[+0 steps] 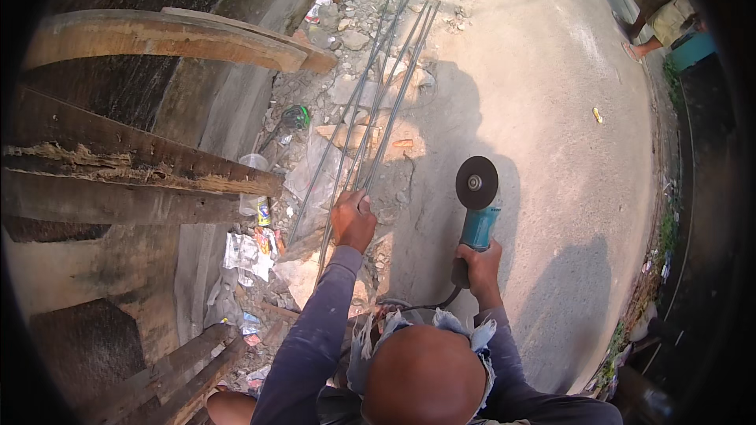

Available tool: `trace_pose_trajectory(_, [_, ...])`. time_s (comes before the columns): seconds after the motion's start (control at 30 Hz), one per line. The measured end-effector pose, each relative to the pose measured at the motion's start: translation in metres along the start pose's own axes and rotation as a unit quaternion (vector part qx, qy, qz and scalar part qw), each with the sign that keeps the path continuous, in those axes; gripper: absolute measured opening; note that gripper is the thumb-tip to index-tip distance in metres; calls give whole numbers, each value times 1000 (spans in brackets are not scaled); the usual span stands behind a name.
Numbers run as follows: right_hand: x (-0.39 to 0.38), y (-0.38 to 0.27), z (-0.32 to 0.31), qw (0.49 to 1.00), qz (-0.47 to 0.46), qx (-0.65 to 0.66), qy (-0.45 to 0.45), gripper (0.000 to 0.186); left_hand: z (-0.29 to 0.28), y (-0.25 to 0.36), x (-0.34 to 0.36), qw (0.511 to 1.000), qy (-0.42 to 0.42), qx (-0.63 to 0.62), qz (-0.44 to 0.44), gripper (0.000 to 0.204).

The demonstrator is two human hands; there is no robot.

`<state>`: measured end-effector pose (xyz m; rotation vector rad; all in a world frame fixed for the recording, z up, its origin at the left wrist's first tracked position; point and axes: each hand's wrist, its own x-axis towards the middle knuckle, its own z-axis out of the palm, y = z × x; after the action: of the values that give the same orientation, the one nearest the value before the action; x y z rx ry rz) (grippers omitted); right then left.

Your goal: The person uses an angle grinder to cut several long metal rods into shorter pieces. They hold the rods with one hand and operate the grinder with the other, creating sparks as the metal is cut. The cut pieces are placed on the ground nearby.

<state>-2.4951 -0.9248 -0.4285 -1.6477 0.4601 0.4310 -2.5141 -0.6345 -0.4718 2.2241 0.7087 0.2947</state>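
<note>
My left hand (353, 221) is closed around the near part of some thin steel rods (383, 127). Several of these long rods stretch away from me across rubble, some of them ending behind my left forearm. In my right hand (482, 267) is a teal angle grinder (477, 228), gripped by its dark rear handle. A dark round disc (476, 182) is fitted at its far end, facing up and standing apart from the rods to their right. From the handle a black power cord (438, 304) curves left. I cannot tell whether the disc is spinning.
Wooden beams (157, 165) jut in from the left. Broken stones (340, 136), a can (263, 211) and crumpled wrappers (249, 256) litter the ground beneath and beside the rods. A concrete road (551, 142) runs along the right, where another person's leg (647, 46) shows at the far edge.
</note>
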Motion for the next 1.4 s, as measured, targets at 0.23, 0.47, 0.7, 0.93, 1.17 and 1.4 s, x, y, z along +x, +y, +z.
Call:
trace_pose_trajectory(0.23, [-7, -8, 1, 1000, 24, -4, 3, 26, -2, 7, 7, 1000, 27, 5, 4, 22])
trace_pose_trajectory(0.47, [-8, -6, 0, 1000, 18, -9, 3, 27, 7, 6, 13, 999, 12, 44, -2, 36])
trace_pose_trajectory(0.7, [-12, -16, 1, 1000, 10, 11, 3, 27, 29, 25, 42, 988, 10, 135, 71, 45])
trace_pose_trajectory(0.93, [-7, -7, -2, 1000, 12, 8, -11, 26, 44, -1, 65, 981, -25, 159, 111, 43])
trace_pose_trajectory(1.17, [-8, -9, -5, 1000, 19, -1, 0, 28, -31, -39, 81, 997, 56, 23, 45, 44])
trace_pose_trajectory(1.4, [-10, -9, 0, 999, 44, 18, 3, 28, -90, -114, 85, 976, -182, 22, -114, 32])
